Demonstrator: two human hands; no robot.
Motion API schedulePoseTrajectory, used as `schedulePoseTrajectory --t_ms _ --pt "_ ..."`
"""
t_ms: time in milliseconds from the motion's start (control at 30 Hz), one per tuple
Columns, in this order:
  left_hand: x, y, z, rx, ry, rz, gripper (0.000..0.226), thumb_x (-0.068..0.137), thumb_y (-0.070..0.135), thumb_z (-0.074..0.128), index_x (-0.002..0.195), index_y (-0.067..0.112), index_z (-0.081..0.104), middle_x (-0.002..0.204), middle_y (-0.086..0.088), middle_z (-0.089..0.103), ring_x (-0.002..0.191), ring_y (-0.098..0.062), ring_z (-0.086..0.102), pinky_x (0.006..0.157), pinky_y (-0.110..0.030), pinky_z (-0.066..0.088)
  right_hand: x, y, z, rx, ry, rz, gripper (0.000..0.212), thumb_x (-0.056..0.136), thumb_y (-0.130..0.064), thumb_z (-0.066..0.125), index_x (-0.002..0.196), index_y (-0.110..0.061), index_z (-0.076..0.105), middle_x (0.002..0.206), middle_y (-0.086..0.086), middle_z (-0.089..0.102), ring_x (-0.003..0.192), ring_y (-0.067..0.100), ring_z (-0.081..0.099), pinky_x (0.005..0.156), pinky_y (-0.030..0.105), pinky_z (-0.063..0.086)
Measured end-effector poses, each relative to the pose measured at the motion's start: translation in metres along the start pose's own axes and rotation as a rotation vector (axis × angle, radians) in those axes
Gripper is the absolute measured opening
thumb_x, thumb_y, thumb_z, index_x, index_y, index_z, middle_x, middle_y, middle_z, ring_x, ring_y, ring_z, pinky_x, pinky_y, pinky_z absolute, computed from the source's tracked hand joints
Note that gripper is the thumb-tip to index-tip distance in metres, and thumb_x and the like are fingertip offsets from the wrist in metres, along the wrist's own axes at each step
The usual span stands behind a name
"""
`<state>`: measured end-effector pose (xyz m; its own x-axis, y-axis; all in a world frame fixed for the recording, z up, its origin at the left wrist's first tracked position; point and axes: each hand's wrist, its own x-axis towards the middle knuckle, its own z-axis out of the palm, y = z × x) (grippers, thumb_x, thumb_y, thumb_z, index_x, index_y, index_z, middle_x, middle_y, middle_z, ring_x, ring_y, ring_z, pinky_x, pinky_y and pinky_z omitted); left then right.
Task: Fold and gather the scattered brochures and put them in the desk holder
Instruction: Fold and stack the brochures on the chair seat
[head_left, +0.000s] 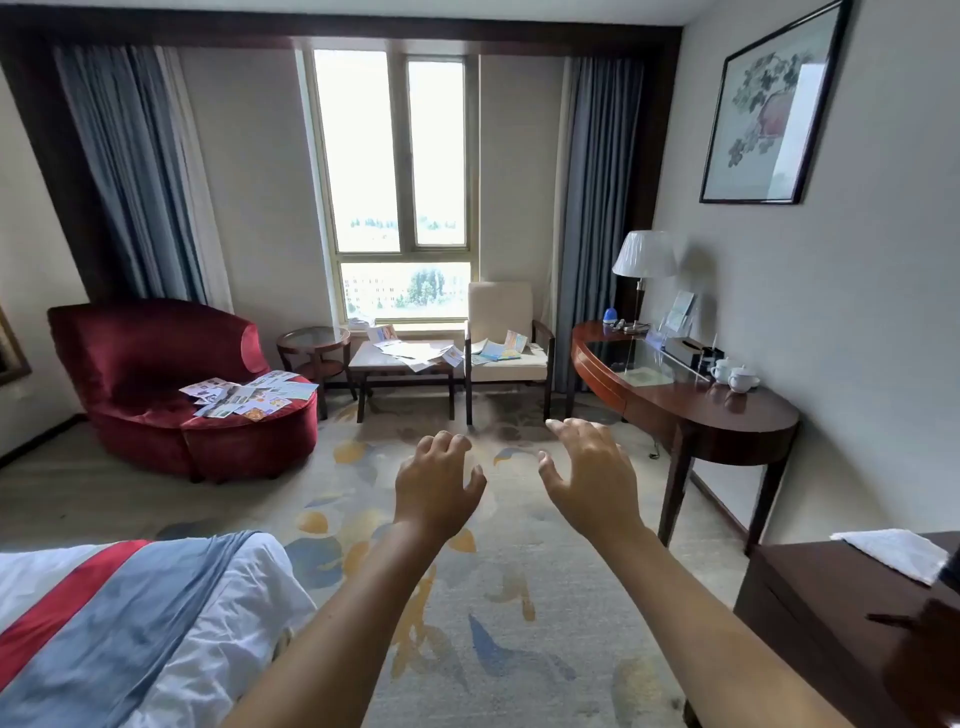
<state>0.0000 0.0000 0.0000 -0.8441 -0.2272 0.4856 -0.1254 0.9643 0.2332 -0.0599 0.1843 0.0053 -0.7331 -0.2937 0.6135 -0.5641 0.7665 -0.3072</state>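
Head view: your left hand (436, 486) and right hand (592, 483) hang empty over the carpet, fingers loosely curled and spread.

Brochures lie well ahead in three loose heaps: on the red armchair (249, 395), the low table (415, 353) and the pale chair (501, 348). They point every way, mostly flat. Thin, light, probably slippery paper; pinch the edges. The holder (678, 314) stands upright on the desk (691, 410).

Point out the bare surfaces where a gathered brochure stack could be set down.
Free: the round glass side table between red velvet armchair and small square table; the curved wooden desk end nearest you. Crowded: armchair seat, square table, cream chair, all brochure-strewn.
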Motion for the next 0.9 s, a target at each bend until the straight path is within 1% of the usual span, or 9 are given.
schedulePoseTrajectory --t_ms 133,267,400,500,633,900 --pt "0.037 -0.015 0.025 -0.017 0.0 -0.023 0.037 0.092 0.04 0.045 0.122 0.021 0.053 0.125 0.005 0.055 0.119 -0.015 0.048 0.089 -0.031 0.047 0.028 0.011 0.028 0.036 -0.004 0.012 0.045 0.088 -0.033 0.055 0.13 -0.02 0.056 0.127 0.0 0.062 0.123 0.018 0.051 0.098 0.035 0.047" --pt "0.088 -0.035 0.057 -0.071 -0.003 -0.042 0.035 0.091 0.038 0.047 0.121 0.021 0.054 0.126 0.003 0.056 0.12 -0.016 0.047 0.089 -0.032 0.047 0.069 0.025 0.068 0.025 -0.006 0.016 0.045 0.088 -0.034 0.055 0.131 -0.02 0.056 0.129 0.0 0.061 0.125 0.017 0.05 0.101 0.034 0.045" --pt "0.155 -0.055 0.084 -0.15 0.004 -0.059 0.03 0.089 0.038 0.049 0.114 0.022 0.055 0.12 0.004 0.058 0.117 -0.016 0.048 0.089 -0.034 0.048 0.128 0.033 0.108 0.028 -0.015 0.016 0.045 0.089 -0.035 0.054 0.131 -0.02 0.056 0.128 -0.002 0.06 0.124 0.016 0.049 0.098 0.036 0.048" --pt "0.211 -0.074 0.098 -0.132 0.002 -0.041 0.033 0.088 0.039 0.05 0.115 0.021 0.055 0.12 0.002 0.058 0.117 -0.018 0.048 0.089 -0.037 0.048 0.176 0.037 0.136 0.006 -0.021 0.015 0.045 0.089 -0.035 0.053 0.132 -0.02 0.055 0.129 -0.002 0.059 0.125 0.016 0.048 0.098 0.035 0.046" --pt "0.278 -0.1 0.119 -0.133 -0.003 -0.055 0.037 0.089 0.04 0.049 0.12 0.021 0.055 0.126 0.002 0.056 0.123 -0.019 0.046 0.091 -0.038 0.045 0.232 0.047 0.169 0.018 -0.011 0.056 0.044 0.089 -0.034 0.054 0.131 -0.019 0.056 0.128 0.0 0.06 0.124 0.017 0.049 0.1 0.036 0.045" --pt "0.372 -0.13 0.19 -0.145 -0.046 -0.052 0.036 0.087 0.041 0.048 0.117 0.022 0.056 0.122 0.003 0.057 0.118 -0.019 0.048 0.086 -0.037 0.045 0.31 0.088 0.239 -0.004 -0.04 0.101 0.044 0.089 -0.035 0.053 0.131 -0.019 0.057 0.129 0.001 0.06 0.124 0.018 0.048 0.1 0.036 0.044"
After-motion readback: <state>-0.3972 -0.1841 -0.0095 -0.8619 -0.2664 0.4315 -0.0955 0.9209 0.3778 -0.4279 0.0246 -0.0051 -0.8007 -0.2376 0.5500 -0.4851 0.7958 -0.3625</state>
